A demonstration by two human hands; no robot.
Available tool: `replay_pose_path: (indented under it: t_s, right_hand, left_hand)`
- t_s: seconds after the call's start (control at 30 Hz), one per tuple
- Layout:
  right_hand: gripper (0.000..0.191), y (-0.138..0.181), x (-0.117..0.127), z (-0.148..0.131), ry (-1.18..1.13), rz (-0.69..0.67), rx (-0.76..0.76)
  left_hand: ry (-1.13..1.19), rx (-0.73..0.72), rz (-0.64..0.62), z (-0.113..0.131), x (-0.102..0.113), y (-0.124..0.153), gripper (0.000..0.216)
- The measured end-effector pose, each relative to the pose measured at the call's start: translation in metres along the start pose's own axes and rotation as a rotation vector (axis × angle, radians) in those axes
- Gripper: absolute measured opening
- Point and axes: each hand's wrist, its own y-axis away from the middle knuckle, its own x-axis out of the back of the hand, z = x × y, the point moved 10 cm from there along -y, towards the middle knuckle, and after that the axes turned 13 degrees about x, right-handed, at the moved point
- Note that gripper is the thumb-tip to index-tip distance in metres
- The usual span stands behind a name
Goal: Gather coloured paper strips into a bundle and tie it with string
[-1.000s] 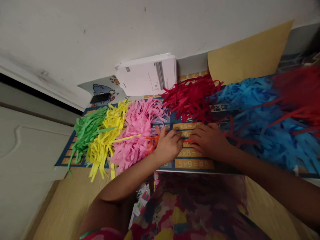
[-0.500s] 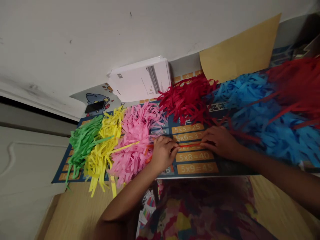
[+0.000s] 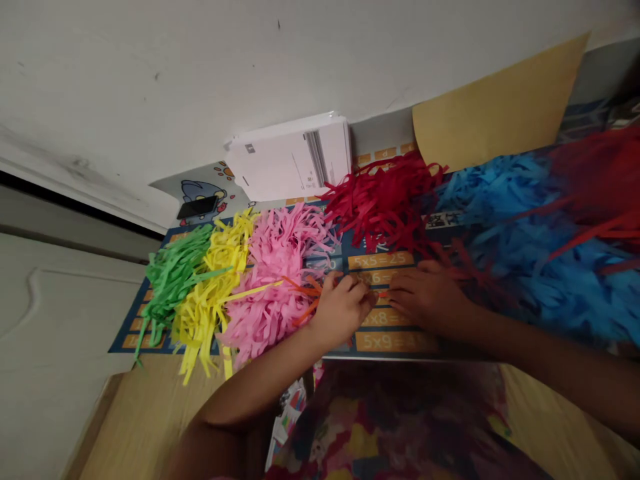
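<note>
My left hand [image 3: 343, 308] is closed on several orange paper strips [image 3: 306, 293], whose free ends stick out to the left over the pink pile [image 3: 277, 280]. My right hand [image 3: 425, 293] lies just to its right, fingers pinched on the other end of an orange strip. Both hands rest on a blue mat printed with multiplication sums [image 3: 395, 340]. Piles of cut paper strips lie along the mat: green [image 3: 173, 273], yellow [image 3: 213, 280], pink, red [image 3: 385, 200] and blue [image 3: 530, 240].
A white ream of paper [image 3: 290, 160] leans at the wall behind the piles, with a tan paper sheet [image 3: 495, 107] to its right. A black phone [image 3: 197, 207] lies at the mat's far left. More red strips [image 3: 600, 180] cover the far right.
My hands have come back together: half a second ago they held an orange strip stretched between them, now they almost touch. The strip ends at the left hand fan out again.
</note>
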Motion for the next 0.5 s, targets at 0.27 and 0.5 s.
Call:
replay_pose_path:
  t_s: [0.27, 0.5]
  right_hand:
    - [0.027, -0.006, 0.008, -0.007, 0.044, 0.107, -0.013]
    - [0.025, 0.013, 0.043, -0.011, -0.757, 0.243, -0.333]
  left_hand:
    - [-0.052, -0.003, 0.036, 0.018, -0.003, -0.008, 0.016]
    - [0.21, -0.084, 0.448, 0.031, 0.105, 0.024, 0.016]
